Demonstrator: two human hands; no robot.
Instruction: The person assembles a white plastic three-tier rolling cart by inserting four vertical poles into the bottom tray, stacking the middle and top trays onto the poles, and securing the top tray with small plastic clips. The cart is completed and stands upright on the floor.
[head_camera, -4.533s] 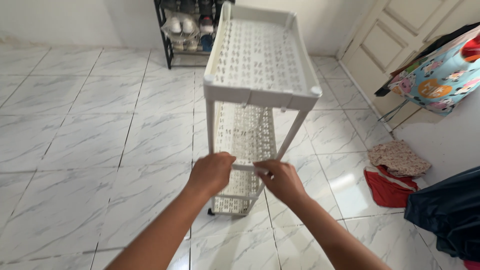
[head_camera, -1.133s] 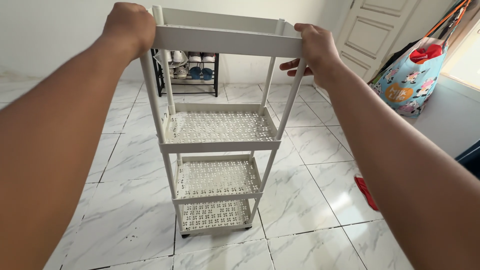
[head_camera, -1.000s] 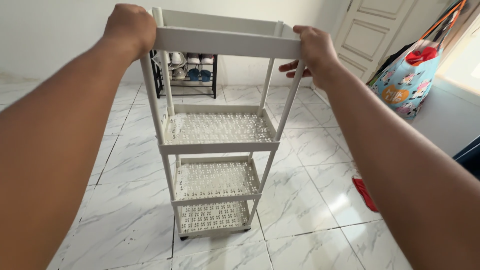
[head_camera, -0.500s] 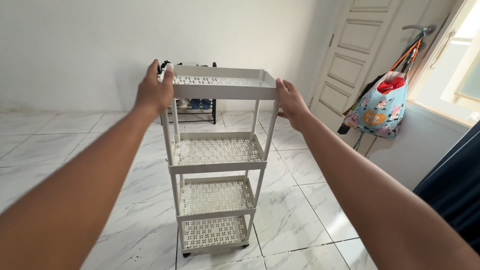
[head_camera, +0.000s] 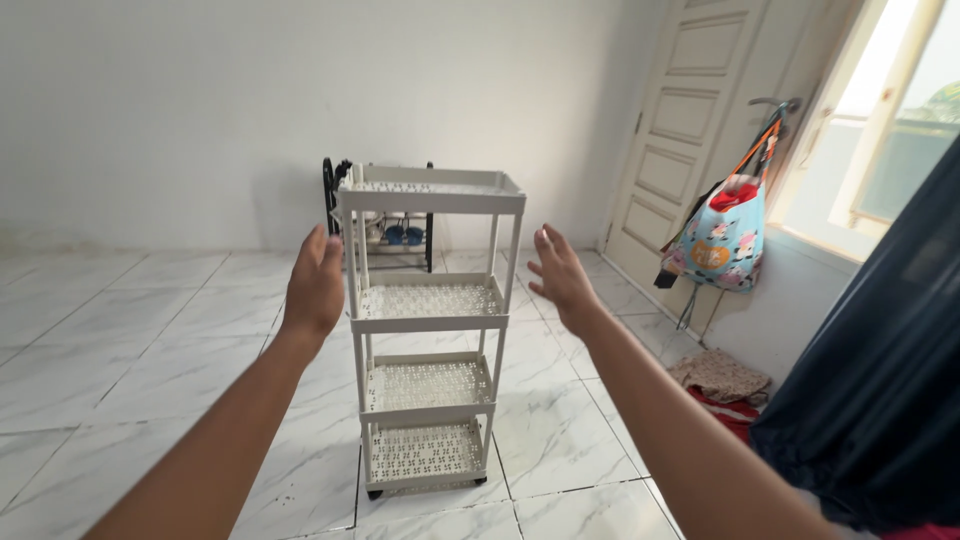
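Both hands off a white four-tier rack that stands upright on the tiled floor.

From the head camera, the rack (head_camera: 428, 330) stands between the two raised hands and beyond them, touching neither. The left hand (head_camera: 315, 283) is open, fingers together and pointing up, palm turned toward the rack's left posts; the right hand (head_camera: 560, 279) is open with fingers spread, beside the right posts. The rack is pale plastic: four shallow rectangular trays with perforated floors, joined by slim corner posts, on small dark casters. The floor (head_camera: 130, 340) is glossy white marble-look tile. Behind the rack is a black wire shelf (head_camera: 385, 232); a patterned bag (head_camera: 717, 247) hangs by the panelled door (head_camera: 690, 130).
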